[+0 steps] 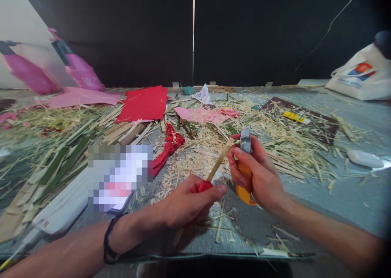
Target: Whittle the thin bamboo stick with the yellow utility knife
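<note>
- Left hand (192,200) is pinching a pale strip (220,159) at a red piece (205,186); strip is slanting above the table (324,180).
- Right hand (264,174) is gripping an orange cutter (244,172).
- Likely shaping step; next move is calling for steady pinch, thumb clear.

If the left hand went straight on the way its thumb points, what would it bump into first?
Probably the orange-handled tool in the right hand: the left hand has its thumb aimed at the tool's lower end, though depth is unclear here.
</note>
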Motion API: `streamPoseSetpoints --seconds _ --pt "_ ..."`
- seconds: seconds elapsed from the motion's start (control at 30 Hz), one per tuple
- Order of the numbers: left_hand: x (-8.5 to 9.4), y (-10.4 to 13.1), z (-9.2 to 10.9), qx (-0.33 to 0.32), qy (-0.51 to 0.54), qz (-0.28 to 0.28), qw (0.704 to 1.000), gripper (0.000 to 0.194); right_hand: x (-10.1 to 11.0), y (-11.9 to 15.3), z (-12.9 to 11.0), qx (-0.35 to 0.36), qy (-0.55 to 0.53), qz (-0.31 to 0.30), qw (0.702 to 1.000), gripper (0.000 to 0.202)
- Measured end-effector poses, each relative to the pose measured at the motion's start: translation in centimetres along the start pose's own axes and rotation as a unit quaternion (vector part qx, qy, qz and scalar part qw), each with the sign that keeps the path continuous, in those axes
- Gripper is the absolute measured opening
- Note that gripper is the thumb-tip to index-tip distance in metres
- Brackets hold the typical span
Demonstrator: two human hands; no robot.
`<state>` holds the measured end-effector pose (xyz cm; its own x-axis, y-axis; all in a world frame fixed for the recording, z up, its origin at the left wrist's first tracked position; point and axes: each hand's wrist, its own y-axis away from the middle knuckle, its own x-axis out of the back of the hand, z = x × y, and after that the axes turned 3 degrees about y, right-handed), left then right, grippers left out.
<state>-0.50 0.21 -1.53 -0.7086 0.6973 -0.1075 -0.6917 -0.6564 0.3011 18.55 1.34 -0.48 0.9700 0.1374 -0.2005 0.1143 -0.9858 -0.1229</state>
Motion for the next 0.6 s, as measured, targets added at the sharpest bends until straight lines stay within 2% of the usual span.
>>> streamPoseSetpoints --seconds 0.1,0.27,0.6 --pt "-0.01 0.11 0.23 0.002 -0.001 -0.007 1.0 0.062 0.13 -0.1 -0.06 0.009 0.0 -0.012 1.0 0.026" --pt "-0.03 0.12 -0.01 0.01 -0.004 0.02 1.0 0.063 0.67 -0.55 0.05 0.002 0.009 -0.041 0.999 0.027" --pt "-0.17 -0.08 -0.48 -0.014 0.087 0.018 0.996 0.063 0.59 0.08 0.24 -0.05 0.012 -0.13 0.99 0.042"
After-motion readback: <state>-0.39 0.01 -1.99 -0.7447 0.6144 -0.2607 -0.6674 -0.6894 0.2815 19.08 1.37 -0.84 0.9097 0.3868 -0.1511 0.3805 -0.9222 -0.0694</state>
